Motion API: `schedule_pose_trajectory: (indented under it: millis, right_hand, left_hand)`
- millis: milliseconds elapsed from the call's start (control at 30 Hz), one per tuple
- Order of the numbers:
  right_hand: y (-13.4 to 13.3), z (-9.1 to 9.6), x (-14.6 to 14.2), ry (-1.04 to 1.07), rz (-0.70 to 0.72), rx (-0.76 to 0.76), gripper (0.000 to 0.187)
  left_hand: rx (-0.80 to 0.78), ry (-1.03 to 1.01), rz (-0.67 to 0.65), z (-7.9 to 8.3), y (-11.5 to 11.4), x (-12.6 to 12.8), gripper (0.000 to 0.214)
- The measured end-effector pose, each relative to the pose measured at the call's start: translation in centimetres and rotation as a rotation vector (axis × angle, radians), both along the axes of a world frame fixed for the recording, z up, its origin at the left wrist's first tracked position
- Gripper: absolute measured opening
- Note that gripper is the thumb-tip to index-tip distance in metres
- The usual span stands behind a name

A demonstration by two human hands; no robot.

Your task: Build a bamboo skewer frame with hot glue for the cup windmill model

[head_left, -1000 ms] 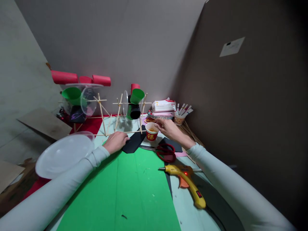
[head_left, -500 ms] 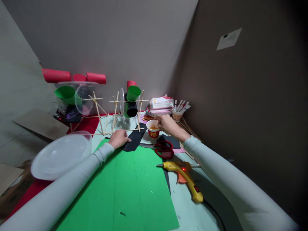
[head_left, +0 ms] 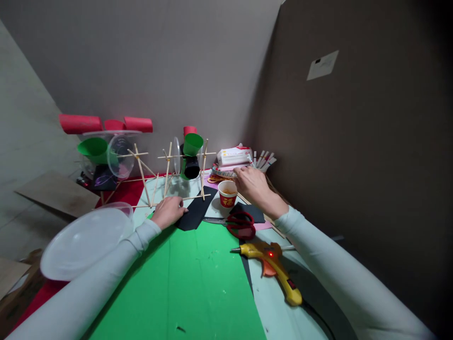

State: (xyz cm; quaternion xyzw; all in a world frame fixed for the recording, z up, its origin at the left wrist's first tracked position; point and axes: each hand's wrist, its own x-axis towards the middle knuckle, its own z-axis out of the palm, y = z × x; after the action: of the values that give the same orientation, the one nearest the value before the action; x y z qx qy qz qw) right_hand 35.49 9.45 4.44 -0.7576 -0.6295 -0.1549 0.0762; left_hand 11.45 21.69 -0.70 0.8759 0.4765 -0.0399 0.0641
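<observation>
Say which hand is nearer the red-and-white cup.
Right: the right hand is close beside the cup, on its right; the left hand is farther off to its left, by the black paper strip.

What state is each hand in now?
Left hand: half curled by the black paper; grip unclear.
Right hand: bent near the cup; can't tell if holding anything.

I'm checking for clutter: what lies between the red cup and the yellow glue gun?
In the head view, the red-handled scissors lie between the cup and the glue gun, with black paper alongside.
</observation>
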Motion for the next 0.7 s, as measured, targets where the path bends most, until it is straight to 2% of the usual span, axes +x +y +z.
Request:
schedule_pose_trajectory:
  millis: [100, 200, 267, 333, 400, 700]
  right_hand:
    - [-1.2, -0.5, -2.9, -0.08, 0.176, 0.019, 0.026]
    - [-1.4, -3.3, -6.1, -0.159, 0.47, -0.065, 0.019]
    - [-0.9, -5.6, -7.7, -0.198, 0.568, -0.097, 0.017]
    - [0.1, -7.4, -8.7, -0.222, 0.626, -0.112, 0.017]
    - [1.0, -8.4, -9.1, -0.234, 0.665, -0.116, 0.015]
    - [1.7, -9.0, -9.4, -0.237, 0.759, -0.071, 0.018]
  left_hand:
    - [0.103, 0.075, 0.005, 1.4, -1.4, -0.4, 0.032]
    - [0.181, 0.118, -0.011, 2.4, -2.7, -0.1, 0.03]
    - [0.21, 0.121, -0.062, 2.7, -3.3, 0.4, 0.029]
    - [0.221, 0.11, -0.14, 2.6, -3.4, 1.2, 0.029]
    - [0.23, 0.096, -0.201, 2.2, -3.1, 2.1, 0.03]
    - [0.24, 0.133, -0.236, -0.4, 0.1, 5.0, 0.033]
